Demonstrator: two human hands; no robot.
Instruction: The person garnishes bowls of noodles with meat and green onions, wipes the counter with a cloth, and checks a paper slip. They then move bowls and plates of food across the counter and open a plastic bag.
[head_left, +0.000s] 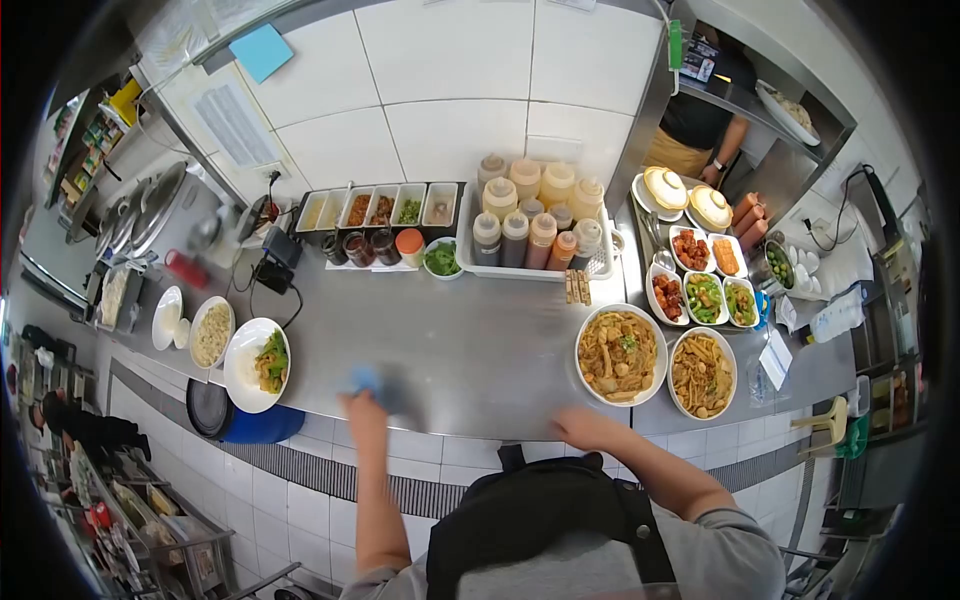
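Observation:
My left hand (366, 410) is closed on a blue cloth (364, 380), which touches or hovers just over the steel counter (440, 340); both are smeared by motion. Close to the counter's front edge is my right hand (590, 430), its blurred fingers looking curled; whether they hold anything I cannot make out. Nearest to that hand stands a white bowl of noodles (620, 355), with a second noodle bowl (702, 374) to its right. Left of the cloth sits a white plate (245, 375) with a vegetable dish on one side.
Along the back are a tray of sauce bottles (535, 225), a topping rack (380, 210) and a bowl of greens (442, 260). Small side dishes (703, 295) and lidded bowls (666, 188) crowd the right. A blue bin (262, 424) stands below. Another person (700, 120) is behind the hatch.

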